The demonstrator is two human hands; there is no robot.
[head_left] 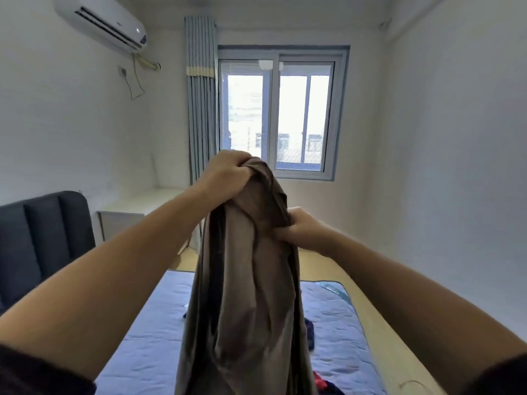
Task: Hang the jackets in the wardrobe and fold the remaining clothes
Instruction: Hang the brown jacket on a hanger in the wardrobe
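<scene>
A brown-olive garment (251, 295) hangs in front of me over the bed. My left hand (228, 169) grips its bunched top edge, raised to window height. Lower and to the right, my right hand (302, 228) pinches a fold of the same garment at its right side. The cloth drops in long folds and hides the middle of the bed. Dark blue clothing (310, 333) and a red and blue piece (322, 384) peek out from behind the hanging cloth on the mattress.
The bed has a blue quilted mattress (148, 337) and a dark padded headboard (42, 238) at the left. A white desk (134, 212) stands by the curtain (201, 109) and window (278, 115). White walls close both sides; no wardrobe is in view.
</scene>
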